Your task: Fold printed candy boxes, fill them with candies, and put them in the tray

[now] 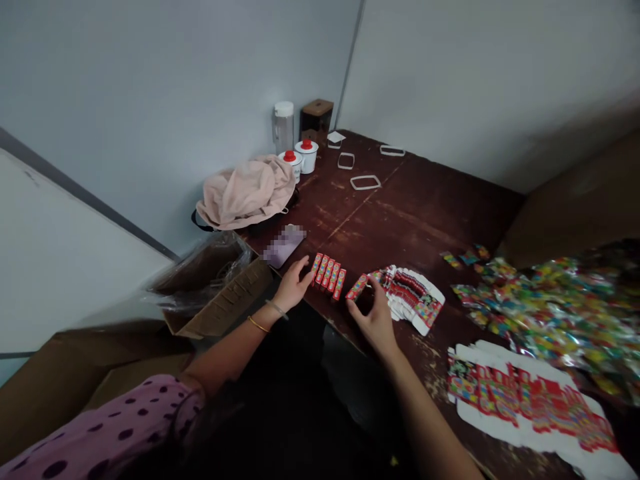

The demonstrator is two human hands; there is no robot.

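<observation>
Several small red candy boxes stand side by side in a row near the table's front edge. At the row's left end is my left hand, fingers apart, its tips at or against the outermost box. My right hand grips one more small red box between thumb and fingers, just right of the row. Beyond that hand lies a fanned stack of flat printed cartons, partly hidden by the fingers.
A heap of wrapped candies and a second spread of flat cartons lie on the right of the table. A phone, a pink cloth bag and lidded mugs are to the left. Cardboard boxes stand below.
</observation>
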